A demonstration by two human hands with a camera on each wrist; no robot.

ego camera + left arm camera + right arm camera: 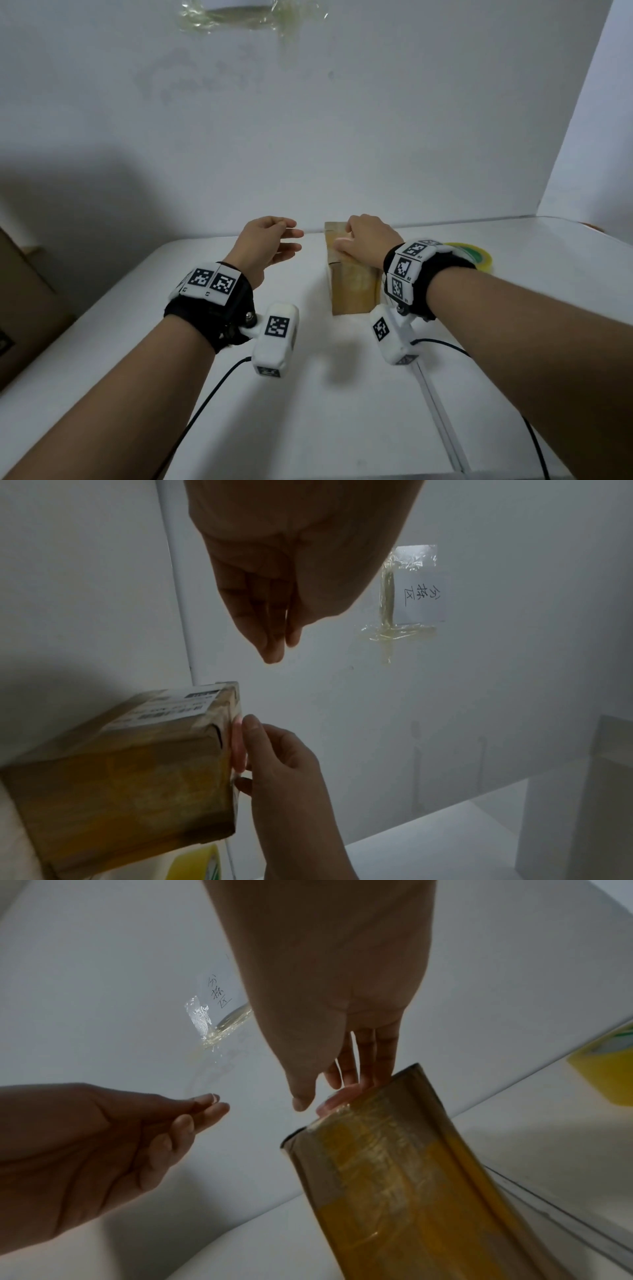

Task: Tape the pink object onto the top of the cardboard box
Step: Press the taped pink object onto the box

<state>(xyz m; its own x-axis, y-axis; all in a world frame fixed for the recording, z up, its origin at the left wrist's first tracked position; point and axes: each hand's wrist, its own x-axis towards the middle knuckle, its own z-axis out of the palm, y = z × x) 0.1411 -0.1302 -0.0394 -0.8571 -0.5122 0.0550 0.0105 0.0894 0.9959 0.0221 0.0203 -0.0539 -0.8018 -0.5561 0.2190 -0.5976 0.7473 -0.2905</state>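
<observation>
The cardboard box, wrapped in yellowish tape, lies on the white table near the back wall. A small pink object sits on the far part of its top. My right hand is curled over it and holds it against the box. The pink object shows between that hand and the box. It shows again as a pink edge under the right hand. My left hand hovers left of the box, thumb and fingertips together on a faint clear tape strip.
A yellow tape roll lies on the table right of the box, behind my right wrist. A large brown carton stands at the left edge. A paper note is taped to the white back wall. Cables run along the table front.
</observation>
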